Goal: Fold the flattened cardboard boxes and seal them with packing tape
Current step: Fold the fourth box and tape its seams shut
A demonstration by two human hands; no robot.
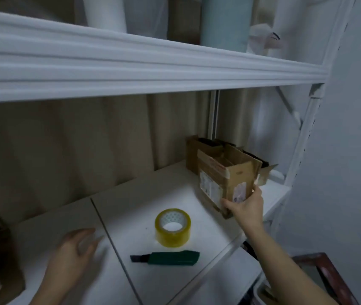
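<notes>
White desk (131, 208) under a deep white shelf (131, 69), beige curtain behind. Right hand (246, 205) gripping the lower corner of a brown cardboard box with labels (225, 177), far right on the desk. Left hand (74, 249) open, fingers relaxed, holding nothing. Probably fetching a box; next, bringing it forward for folding. Yellow roll of packing tape (173, 227) and green utility knife (166, 258) lying in the path.

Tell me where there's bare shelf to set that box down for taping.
Best patch: the white shelf surface between the tape roll and the curtain behind. Another lies left of the seam, beside the left hand. It is crowded at the right end, where the right hand grips the cardboard box against more cardboard, and at the front by the green knife.
</notes>
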